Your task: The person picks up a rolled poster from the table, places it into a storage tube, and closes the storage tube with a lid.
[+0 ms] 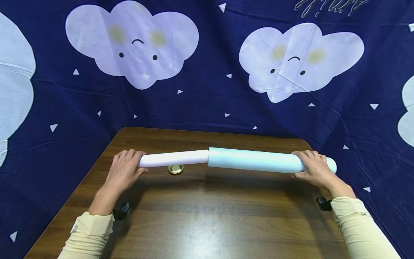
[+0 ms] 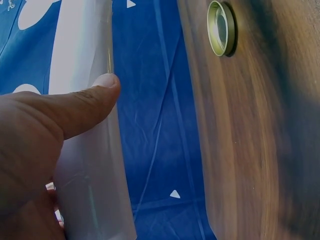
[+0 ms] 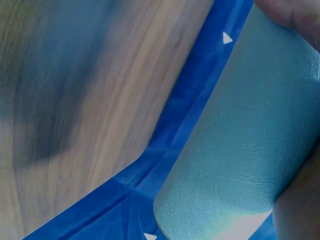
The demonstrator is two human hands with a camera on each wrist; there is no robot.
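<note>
My left hand grips the left end of a slim white tube, thumb laid across its side in the left wrist view. The tube's right end goes into the mouth of a wider light-blue tube. Fingers of my right hand curl round that blue tube near its far right end. In the right wrist view its textured surface fills much of the picture. Both tubes are raised off the table and meet at a slight angle. How deep the white one reaches inside is hidden.
A round gold-coloured metal lid lies on the brown wooden table, just below the white tube. Behind the table hangs a dark blue cloth with clouds and small triangles.
</note>
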